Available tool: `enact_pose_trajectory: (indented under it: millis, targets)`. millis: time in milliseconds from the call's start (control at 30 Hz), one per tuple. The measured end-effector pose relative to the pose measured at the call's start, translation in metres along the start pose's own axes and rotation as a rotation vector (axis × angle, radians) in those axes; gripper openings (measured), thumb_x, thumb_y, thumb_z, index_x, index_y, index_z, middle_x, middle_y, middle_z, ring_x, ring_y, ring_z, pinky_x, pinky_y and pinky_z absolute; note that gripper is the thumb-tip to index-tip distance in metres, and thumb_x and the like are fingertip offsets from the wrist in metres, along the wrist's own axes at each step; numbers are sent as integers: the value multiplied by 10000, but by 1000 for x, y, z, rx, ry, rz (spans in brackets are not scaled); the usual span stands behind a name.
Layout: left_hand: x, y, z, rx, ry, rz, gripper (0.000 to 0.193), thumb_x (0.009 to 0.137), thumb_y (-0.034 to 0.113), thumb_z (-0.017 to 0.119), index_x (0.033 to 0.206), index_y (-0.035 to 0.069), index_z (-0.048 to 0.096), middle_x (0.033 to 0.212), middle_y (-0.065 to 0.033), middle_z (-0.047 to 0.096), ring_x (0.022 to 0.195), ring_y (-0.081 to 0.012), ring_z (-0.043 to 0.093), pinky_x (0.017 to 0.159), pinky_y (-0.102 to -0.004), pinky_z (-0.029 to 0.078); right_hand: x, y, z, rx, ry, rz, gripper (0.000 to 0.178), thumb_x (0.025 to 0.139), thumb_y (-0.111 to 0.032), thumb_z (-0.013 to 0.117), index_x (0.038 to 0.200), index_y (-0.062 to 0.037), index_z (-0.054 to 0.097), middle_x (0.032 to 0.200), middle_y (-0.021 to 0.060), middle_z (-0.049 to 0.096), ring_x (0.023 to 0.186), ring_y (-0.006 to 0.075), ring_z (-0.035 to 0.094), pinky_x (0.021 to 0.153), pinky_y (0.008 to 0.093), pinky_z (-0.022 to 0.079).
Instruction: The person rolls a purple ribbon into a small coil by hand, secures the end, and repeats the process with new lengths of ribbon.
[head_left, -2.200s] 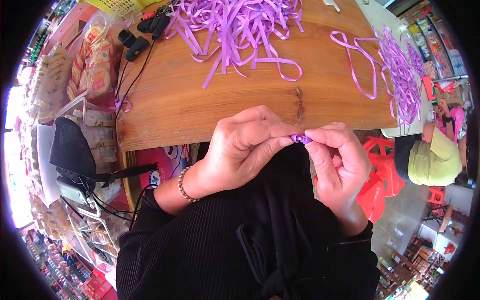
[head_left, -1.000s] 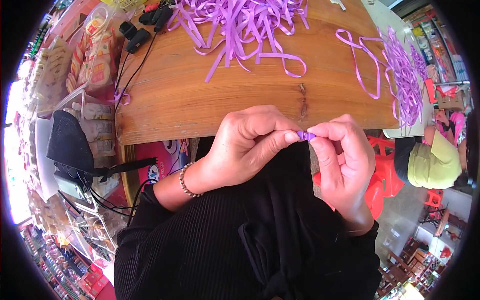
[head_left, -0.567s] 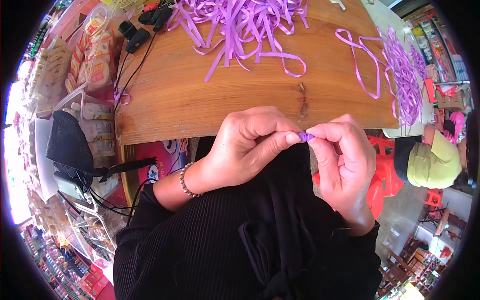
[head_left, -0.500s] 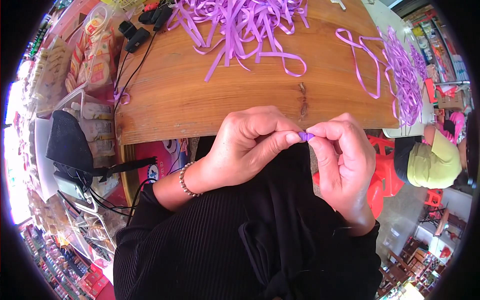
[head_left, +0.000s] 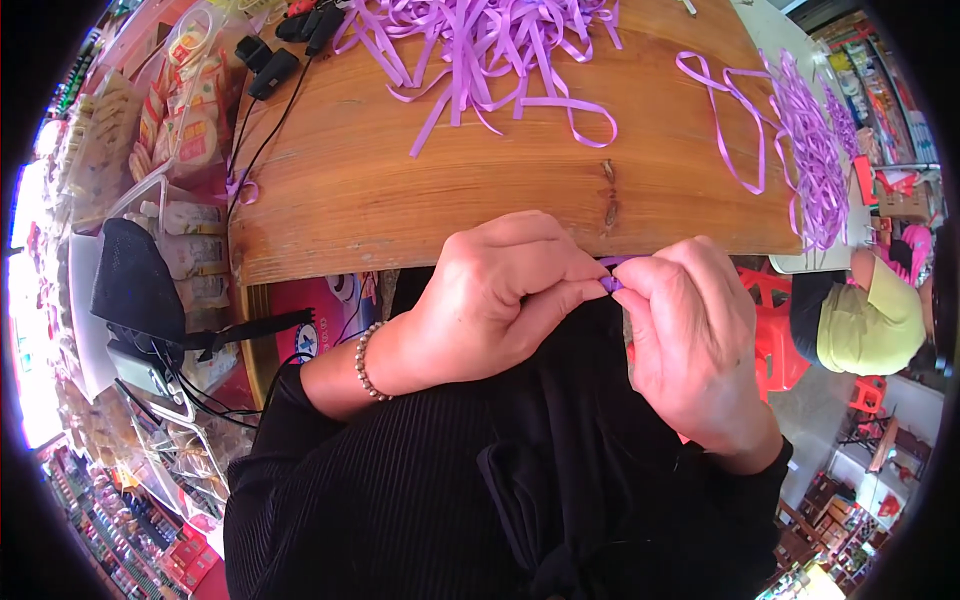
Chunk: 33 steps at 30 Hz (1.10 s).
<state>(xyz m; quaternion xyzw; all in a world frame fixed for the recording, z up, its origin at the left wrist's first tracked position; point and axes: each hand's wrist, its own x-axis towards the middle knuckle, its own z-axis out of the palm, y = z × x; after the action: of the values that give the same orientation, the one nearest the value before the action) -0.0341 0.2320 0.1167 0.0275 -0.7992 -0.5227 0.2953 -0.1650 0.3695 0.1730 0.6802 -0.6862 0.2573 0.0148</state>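
Just off the near edge of the wooden table [head_left: 420, 200], my two hands meet fingertip to fingertip. A short bit of purple ribbon [head_left: 609, 284] shows between them. My left hand [head_left: 510, 290], with a beaded bracelet on its wrist, pinches the ribbon's left side between thumb and forefinger. From the right, my right hand [head_left: 695, 330] pinches the same ribbon, its fingers curled. Most of that piece is hidden by the fingers. On the far part of the table lies a loose heap of purple ribbons [head_left: 490, 50].
More purple ribbons [head_left: 815, 170] lie in a bundle on a pale surface at the right, one looping onto the table. Black cabled devices [head_left: 270, 70] sit at the far left, beside bagged packages [head_left: 195, 130]. Red stools [head_left: 775, 340] and a person in a yellow top [head_left: 870, 320] are at the right.
My right hand has turned over, its back now more upward, and its fingers have closed further round the ribbon. My left hand keeps its pinch, almost unmoved. Less of the ribbon shows.
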Motion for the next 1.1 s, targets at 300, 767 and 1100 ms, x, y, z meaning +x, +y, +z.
enact_pose_trajectory:
  millis: [300, 767, 1100]
  targets:
    - [-3, -6, 3, -20, -54, -27, 32, 824, 15, 695, 851, 5, 683, 768, -84, 623, 674, -195, 590, 608, -288, 462, 4, 5, -6, 22, -173, 4, 187, 747, 57, 656, 895, 14, 549, 764, 123, 494, 669, 291, 509, 598, 392, 412]
    - [-2, -4, 1, -637, -138, -425, 150, 931, 123, 635, 900, -22, 663, 800, -3, 634, 745, -55, 531, 678, -228, 452, -10, 8, 9, 343, 188, 104, 151, 798, 33, 693, 939, 10, 642, 821, 112, 668, 662, 195, 609, 585, 289, 459]
    - [-4, -2, 1, -619, -143, -313, 134, 919, 112, 645, 903, -19, 668, 805, -33, 640, 754, -86, 557, 689, -241, 462, -14, 12, 12, 418, 239, 142, 141, 777, 8, 730, 894, -18, 656, 765, 91, 670, 617, 194, 611, 544, 281, 455]
